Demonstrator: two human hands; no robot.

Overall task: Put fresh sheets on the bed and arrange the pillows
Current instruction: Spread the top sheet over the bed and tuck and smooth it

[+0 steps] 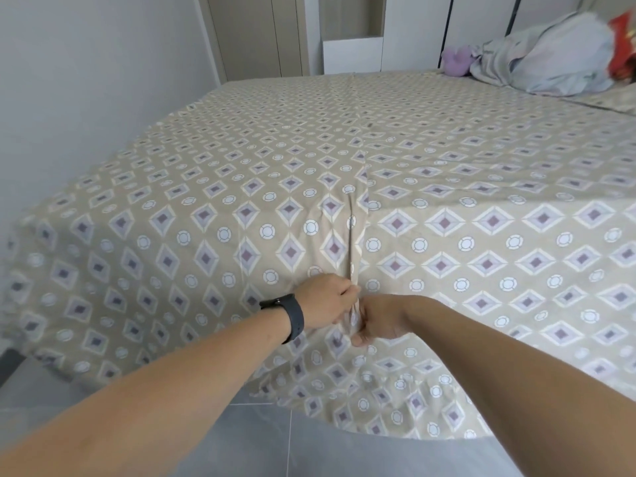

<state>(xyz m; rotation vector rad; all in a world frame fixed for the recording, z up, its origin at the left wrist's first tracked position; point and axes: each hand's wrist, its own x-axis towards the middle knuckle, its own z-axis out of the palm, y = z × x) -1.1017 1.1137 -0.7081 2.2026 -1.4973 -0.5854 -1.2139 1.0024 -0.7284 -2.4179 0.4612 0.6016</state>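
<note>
The sheet [241,187] is thin matt woven cloth, printed, creased along a central fold. The floor [261,445] near it is smooth grey tile with a faint sheen. The watch strap [296,320] looks like matt dark rubber. Far right, the bedding heap [550,63] is soft crumpled cloth.

You are standing in a home bedroom. A wide bed [241,139] fills most of the view, spread with a beige sheet [481,235] printed in diamonds and circles. Crumpled pale bedding [550,63] and a purple soft toy [456,60] sit at its far corner. Behind the bed you see plain white walls [86,63], a tall closed closet door [258,32] and a white cabinet [352,53]. Grey floor tiles [309,449] lie underfoot.
</note>
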